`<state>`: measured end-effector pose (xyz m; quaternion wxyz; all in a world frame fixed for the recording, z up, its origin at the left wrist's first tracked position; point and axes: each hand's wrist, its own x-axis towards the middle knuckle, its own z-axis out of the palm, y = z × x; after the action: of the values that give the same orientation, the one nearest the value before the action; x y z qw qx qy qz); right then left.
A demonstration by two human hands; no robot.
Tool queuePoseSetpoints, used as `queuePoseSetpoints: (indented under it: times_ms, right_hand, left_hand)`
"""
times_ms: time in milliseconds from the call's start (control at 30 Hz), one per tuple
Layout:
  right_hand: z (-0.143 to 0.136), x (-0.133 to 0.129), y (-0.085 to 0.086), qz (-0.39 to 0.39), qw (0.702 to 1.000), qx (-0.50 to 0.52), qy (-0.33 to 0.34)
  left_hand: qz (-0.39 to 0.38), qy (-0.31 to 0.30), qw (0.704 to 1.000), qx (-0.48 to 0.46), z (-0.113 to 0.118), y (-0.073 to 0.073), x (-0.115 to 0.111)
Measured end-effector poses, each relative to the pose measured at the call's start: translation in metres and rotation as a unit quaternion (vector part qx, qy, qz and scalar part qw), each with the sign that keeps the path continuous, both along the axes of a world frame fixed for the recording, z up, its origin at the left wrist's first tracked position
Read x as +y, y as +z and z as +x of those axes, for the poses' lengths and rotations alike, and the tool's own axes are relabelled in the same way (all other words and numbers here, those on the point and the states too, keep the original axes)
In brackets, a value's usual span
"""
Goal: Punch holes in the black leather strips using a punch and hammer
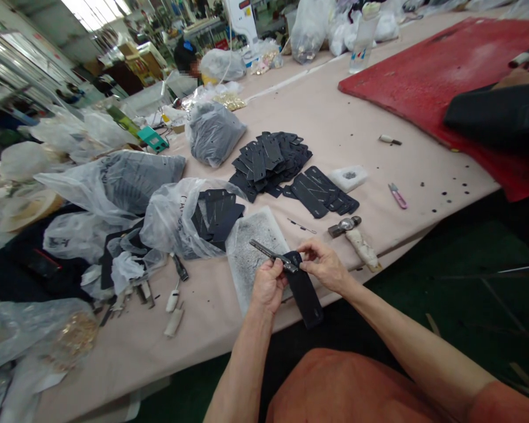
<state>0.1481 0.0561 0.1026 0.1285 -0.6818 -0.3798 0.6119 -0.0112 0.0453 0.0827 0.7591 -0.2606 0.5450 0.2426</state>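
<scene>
Two-handed, held a dark strip (306, 299) slanting over the near edge of the pale table (211, 320), in front of an orange shirt (335, 390). With the left hand (268, 285), closed thumb and fingers around a dark metal tool (271, 254), laid across the strip's upper end and pointing up and left over a speckled white slab (260, 235). With the right hand (326, 267), set in a narrow pinch, gripped the strip's upper edge beside the tool; could not tell whether anything small sat between the fingertips.

Had a hammer (346, 226) with a wrapped handle lying just right of the hands, and pink-handled snips (397, 195) farther right. Beyond the slab, had a heap of dark pieces (271, 158) beside a smaller spread of similar strips (321, 192). To the left, had an open plastic bag (170, 220) with more dark pieces at its mouth. At the far right, showed a red sheet (405, 76) under a black item (498, 111)
</scene>
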Motion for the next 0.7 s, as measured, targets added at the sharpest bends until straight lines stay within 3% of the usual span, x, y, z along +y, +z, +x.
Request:
queuePoseSetpoints:
  times_ms: [100,167,433,700]
  right_hand:
    - [-0.0012,-0.0012,0.0054,0.106,0.99,-0.055,0.07]
    - [-0.0027,-0.0042,0.0077,0.133,0.984,-0.078,0.09]
    - [-0.0029,-0.0061,0.0079,0.123,0.973,-0.094,0.17]
    - [-0.0074,-0.003,0.0119,0.107,0.982,-0.063,0.145]
  left_hand:
    - [-0.002,0.0,1.0,0.001,0.0007,-0.0001,0.0014]
    - [-0.001,-0.007,1.0,-0.002,0.0005,0.0004,0.003]
    - [0.007,-0.036,0.999,0.0,-0.0006,0.0011,-0.0001]
    - [-0.007,-0.021,0.999,0.029,0.0017,0.0027,-0.0008]
